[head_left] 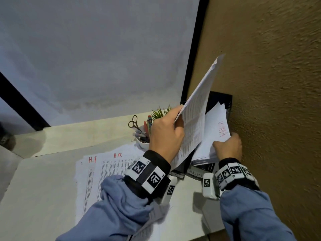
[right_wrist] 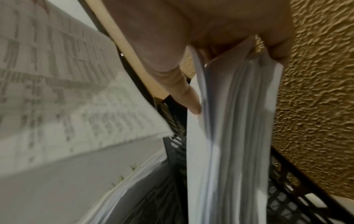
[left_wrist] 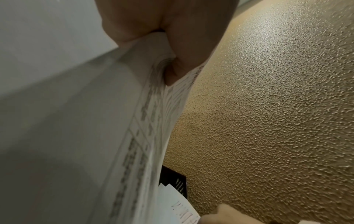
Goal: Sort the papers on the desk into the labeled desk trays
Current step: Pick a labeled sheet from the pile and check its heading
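My left hand (head_left: 165,134) holds a printed sheet (head_left: 196,117) up in the air, tilted, its top corner rising toward the wall (head_left: 278,84). My fingers (left_wrist: 178,50) are curled round its lower edge, thumb on one side and the rest on the other, so the paper bends where I pinch it. The sheet is covered in rows of small grey print.

My right hand (head_left: 228,147) grips a stack (head_left: 214,134) of papers, lifted at an angle just beside the wall. In the right wrist view my fingers (right_wrist: 188,97) are clamped on the stack's edge, thumb on the near face, the sheets fanned slightly apart below. The top page carries a red handwritten word that I cannot read. The stack's lower end sits over the black mesh tray (head_left: 224,100), which stands in the corner against the wall; a white label (head_left: 195,171) on the tray's front begins "ADM", the rest hidden behind my wrist.

The held sheet and the stack are close together, the sheet to the left and in front of the stack; I cannot tell if they touch.

On the worktop (head_left: 43,188) to the left lie more papers (head_left: 97,173), flat and overlapping, two marked in red at the top, one reading "HR". Behind them stands a white cup (head_left: 143,142) with scissors (head_left: 133,122) and pens, and a small green plant (head_left: 159,113) beside it. Both wrists wear bands with black-and-white markers over blue sleeves (head_left: 121,211).
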`<state>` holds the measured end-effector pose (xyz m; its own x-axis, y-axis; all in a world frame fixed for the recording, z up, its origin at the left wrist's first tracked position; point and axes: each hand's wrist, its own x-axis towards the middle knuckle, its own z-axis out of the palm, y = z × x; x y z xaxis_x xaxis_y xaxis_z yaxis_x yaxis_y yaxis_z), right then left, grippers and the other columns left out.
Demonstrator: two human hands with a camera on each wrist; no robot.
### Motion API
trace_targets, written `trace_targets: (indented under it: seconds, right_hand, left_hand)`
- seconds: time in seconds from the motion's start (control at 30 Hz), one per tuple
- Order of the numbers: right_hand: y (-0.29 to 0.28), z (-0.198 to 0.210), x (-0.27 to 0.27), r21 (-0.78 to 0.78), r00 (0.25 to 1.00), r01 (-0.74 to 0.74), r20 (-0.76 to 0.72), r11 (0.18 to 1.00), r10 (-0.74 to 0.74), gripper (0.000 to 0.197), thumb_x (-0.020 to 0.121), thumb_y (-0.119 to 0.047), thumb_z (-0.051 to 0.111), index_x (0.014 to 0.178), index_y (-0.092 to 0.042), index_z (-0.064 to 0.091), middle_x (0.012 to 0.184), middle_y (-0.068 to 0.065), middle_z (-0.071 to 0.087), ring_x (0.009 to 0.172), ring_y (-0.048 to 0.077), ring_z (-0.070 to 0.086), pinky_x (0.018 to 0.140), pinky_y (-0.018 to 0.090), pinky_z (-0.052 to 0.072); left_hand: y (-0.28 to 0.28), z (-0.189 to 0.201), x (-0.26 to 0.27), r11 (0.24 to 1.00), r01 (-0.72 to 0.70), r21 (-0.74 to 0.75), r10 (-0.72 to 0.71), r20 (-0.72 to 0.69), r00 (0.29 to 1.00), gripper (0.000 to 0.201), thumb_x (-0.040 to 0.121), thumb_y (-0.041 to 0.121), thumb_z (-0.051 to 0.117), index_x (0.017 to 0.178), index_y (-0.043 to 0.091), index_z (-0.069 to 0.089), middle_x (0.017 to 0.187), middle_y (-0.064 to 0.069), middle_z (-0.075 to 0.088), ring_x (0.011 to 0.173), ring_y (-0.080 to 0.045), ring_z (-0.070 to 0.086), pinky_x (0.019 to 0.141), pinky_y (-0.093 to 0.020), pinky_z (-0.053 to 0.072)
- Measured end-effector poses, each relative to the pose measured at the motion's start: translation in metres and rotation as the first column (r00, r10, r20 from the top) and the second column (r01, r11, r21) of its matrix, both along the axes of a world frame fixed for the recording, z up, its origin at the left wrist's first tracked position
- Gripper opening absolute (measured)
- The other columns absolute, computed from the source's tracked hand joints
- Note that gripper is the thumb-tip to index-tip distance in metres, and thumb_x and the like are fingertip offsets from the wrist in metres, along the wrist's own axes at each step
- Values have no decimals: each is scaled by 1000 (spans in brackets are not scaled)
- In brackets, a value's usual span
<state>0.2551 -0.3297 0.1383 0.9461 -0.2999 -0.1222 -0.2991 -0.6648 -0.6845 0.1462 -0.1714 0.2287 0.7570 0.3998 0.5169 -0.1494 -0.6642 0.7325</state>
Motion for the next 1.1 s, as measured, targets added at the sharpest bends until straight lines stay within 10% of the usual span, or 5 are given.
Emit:
trace_targets:
  seconds: [0.27, 0.4, 0.7, 0.97, 1.1]
  right_hand:
    - [-23, -1, 9, 238, 993, -98, -44, 966, 112, 24, 75, -9, 66, 99, -8, 68, 102, 14, 70, 85, 29, 64, 79, 35, 52]
    - [-22, 9, 9, 187, 977, -210, 61, 960, 202, 22, 75, -10, 64, 96, -15, 67, 93, 6, 70, 85, 28, 64, 80, 38, 53]
    - [-26, 22, 5, 196, 960, -270, 129, 943, 248, 24, 75, -8, 62, 87, -28, 60, 86, 0, 68, 86, 27, 65, 83, 45, 54]
    - [-23, 24, 8, 177, 942, -311, 186, 934, 278, 35, 63, -29, 57, 96, -20, 63, 89, 4, 70, 84, 30, 65, 76, 47, 55]
    - [-23, 43, 8, 114, 937, -302, 220, 946, 273, 5, 81, -15, 61, 80, -19, 58, 90, 13, 67, 85, 32, 63, 67, 32, 46]
  left_hand:
    - [-20, -18, 17, 1000, 24, -4, -24, -22, 999, 30, 92, 6, 49, 117, 12, 63, 78, 1, 63, 60, -9, 48, 56, -7, 42]
    - [-37, -37, 22, 994, 98, -43, -100, -67, 993, 61, 77, -3, 46, 134, 18, 52, 113, -4, 69, 94, -18, 66, 85, -27, 56]
    - [-57, -32, 26, 999, 37, 35, -42, 162, 986, 51, 83, 1, 57, 133, 7, 52, 117, -12, 67, 94, -27, 68, 74, -35, 58]
    - [-73, -76, 49, 988, 87, -131, -97, -69, 993, 67, 78, -12, 52, 136, 22, 51, 112, -8, 69, 92, -27, 65, 79, -30, 52]
    - [-77, -95, 58, 950, 191, -246, -238, -178, 955, 74, 76, -15, 41, 138, 26, 46, 116, -14, 65, 102, -31, 62, 85, -37, 52]
